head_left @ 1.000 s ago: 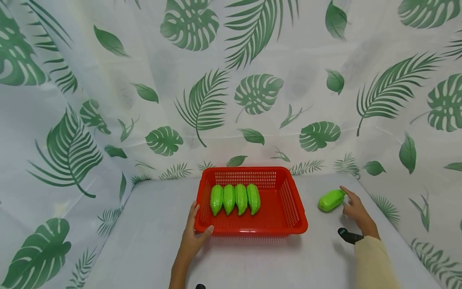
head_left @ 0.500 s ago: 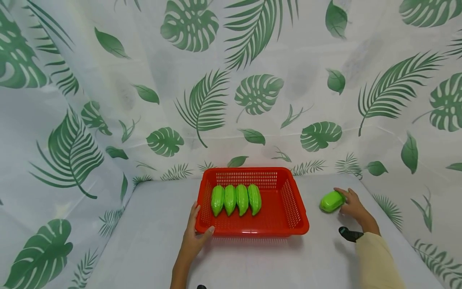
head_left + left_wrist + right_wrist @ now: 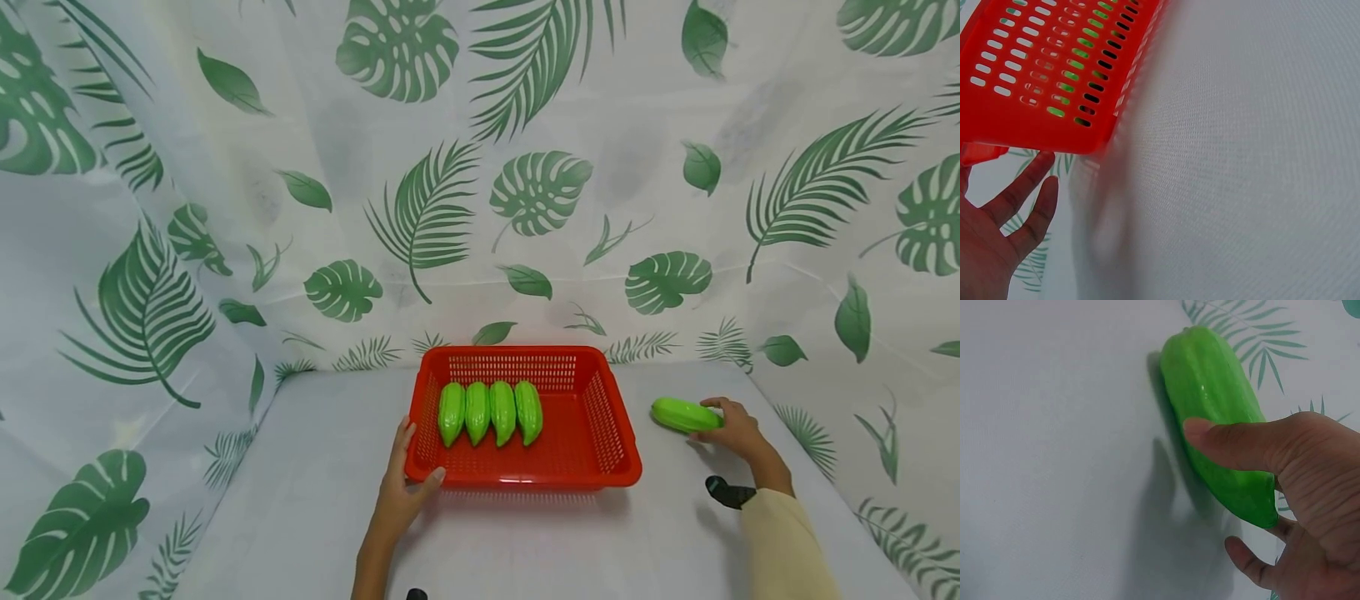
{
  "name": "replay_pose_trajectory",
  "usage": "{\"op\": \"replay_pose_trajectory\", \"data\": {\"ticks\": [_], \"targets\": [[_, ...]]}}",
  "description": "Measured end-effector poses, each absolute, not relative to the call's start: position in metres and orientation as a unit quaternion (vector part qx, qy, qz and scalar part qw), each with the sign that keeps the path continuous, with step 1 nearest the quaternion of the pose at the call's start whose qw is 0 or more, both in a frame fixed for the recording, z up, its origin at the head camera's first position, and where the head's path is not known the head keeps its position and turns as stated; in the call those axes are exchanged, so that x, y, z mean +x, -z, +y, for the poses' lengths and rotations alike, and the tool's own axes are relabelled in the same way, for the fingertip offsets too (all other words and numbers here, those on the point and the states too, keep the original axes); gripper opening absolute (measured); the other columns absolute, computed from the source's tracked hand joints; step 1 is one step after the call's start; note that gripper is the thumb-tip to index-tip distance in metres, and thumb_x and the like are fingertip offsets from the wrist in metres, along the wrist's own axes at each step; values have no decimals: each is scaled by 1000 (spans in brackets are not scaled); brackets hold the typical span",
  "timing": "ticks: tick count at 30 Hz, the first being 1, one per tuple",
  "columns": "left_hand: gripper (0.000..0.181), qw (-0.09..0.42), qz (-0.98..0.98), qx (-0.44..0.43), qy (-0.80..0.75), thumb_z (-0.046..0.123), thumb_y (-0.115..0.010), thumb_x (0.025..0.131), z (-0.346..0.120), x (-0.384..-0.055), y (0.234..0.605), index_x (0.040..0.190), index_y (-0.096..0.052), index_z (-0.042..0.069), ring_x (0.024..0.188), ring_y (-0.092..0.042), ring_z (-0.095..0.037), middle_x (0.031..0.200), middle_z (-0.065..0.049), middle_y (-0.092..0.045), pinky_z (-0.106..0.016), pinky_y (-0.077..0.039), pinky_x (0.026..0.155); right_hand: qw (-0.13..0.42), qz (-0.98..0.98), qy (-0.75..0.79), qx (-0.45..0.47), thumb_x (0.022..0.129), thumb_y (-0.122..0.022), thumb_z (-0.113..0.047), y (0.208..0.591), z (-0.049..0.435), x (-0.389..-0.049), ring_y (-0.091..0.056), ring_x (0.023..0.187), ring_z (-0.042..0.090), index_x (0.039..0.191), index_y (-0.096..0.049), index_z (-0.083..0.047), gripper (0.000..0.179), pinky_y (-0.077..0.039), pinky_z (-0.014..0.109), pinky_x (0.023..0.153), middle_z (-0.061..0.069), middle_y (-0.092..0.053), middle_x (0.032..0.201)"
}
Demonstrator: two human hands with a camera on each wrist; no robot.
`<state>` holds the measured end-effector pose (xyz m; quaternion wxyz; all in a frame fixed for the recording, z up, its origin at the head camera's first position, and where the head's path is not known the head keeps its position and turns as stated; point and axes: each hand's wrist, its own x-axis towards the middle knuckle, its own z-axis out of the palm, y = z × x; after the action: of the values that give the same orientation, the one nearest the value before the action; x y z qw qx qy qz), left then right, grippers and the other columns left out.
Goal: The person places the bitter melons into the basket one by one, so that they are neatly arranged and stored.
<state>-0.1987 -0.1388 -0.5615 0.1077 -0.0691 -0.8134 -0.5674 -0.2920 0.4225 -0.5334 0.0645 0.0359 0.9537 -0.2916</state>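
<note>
A red plastic basket (image 3: 517,481) with slotted walls sits in the middle of the table. Several glossy, ridged green gourds (image 3: 477,414) with pointed ends lie side by side in its left half. My left hand (image 3: 401,500) rests at the basket's front left corner, thumb at the front rim and fingers spread along the left side. In the left wrist view those fingers (image 3: 1032,219) look fairly straight. At the right, my right hand (image 3: 742,429) holds another green gourd (image 3: 1210,381) by its pointed end, thumb across its side; the other fingers are partly hidden behind it.
The table (image 3: 315,517) has a pale covering. A white curtain (image 3: 600,317) with green leaf prints hangs behind and along both sides. A black strap piece (image 3: 726,493) sticks out at the right wrist, near a cream sleeve (image 3: 783,542).
My right hand has gone from touching the loose gourd to gripping its end. The gourd has turned to lie more sideways. My left hand and the basket have stayed in place.
</note>
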Motion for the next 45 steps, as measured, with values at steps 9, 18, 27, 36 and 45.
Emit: {"op": "replay_pose_trajectory", "data": {"ticks": [9, 18, 27, 36, 45], "targets": [[85, 107, -817, -65, 563, 32, -73, 87, -140, -199, 563, 155, -23, 26, 151, -19, -25, 165, 7, -13, -50, -30, 114, 106, 943, 308, 61, 89, -67, -46, 527, 414, -293, -30, 126, 60, 141, -27, 10, 86, -30, 71, 105, 45, -25, 140], [85, 115, -821, -73, 554, 29, -72, 88, -139, -201, 565, 156, -22, 24, 151, -20, -30, 165, 0, -13, -50, -32, 112, 100, 947, 297, 74, 92, -60, -50, 529, 411, -289, -36, 121, 56, 141, -29, 14, 86, -33, 70, 103, 43, -29, 139], [84, 110, -811, -75, 570, 26, -72, 88, -139, -199, 563, 156, -22, 24, 150, -21, -27, 165, 4, -13, -50, -34, 112, 72, 924, 356, 117, 93, -58, -50, 523, 403, -281, -34, 125, 55, 142, -21, 17, 91, -38, 65, 104, 42, -26, 141], [85, 118, -812, -83, 565, 29, -71, 88, -141, -203, 561, 156, -21, 24, 150, -24, -28, 165, 2, -14, -51, -35, 111, 54, 881, 452, 130, 92, -60, -49, 514, 392, -289, -32, 132, 56, 151, -1, 8, 101, -41, 63, 105, 42, -16, 148], [85, 116, -814, -77, 563, 24, -72, 86, -140, -201, 564, 156, -23, 23, 150, -23, -26, 165, 5, -14, -49, -35, 111, 60, 872, 477, 88, 93, -60, -49, 509, 385, -286, -48, 122, 51, 151, -2, 9, 101, -42, 62, 104, 36, -28, 143]]}}
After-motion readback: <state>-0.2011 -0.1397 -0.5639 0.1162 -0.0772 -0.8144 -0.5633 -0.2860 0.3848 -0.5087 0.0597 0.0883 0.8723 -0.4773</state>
